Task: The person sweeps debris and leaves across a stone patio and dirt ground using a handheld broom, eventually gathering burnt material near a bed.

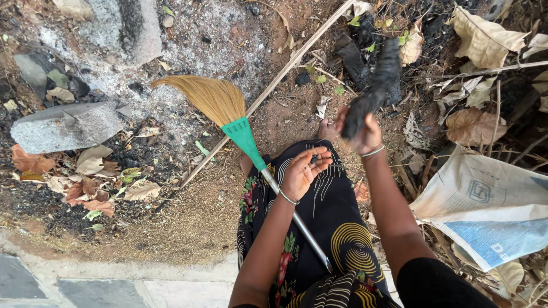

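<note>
Charred lump blurred, right hand gripping

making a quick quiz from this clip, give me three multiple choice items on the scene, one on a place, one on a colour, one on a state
1. Where does the straw-bristled broom with the metal handle lie?
A. across the person's lap, bristles out over the dirt ground
B. upright against the grey stone block
C. on the white printed sack

2. What colour is the plastic collar that binds the bristles?
A. red
B. green
C. yellow

3. What is the right hand doing?
A. resting flat on the ground
B. gripping the broom handle
C. gripping a charred black lump

Answers:
1 A, the handle crosses the patterned black skirt.
2 B, the collar is plainly green.
3 C, its fingers close round the lump, while the left hand is open and empty.
</note>
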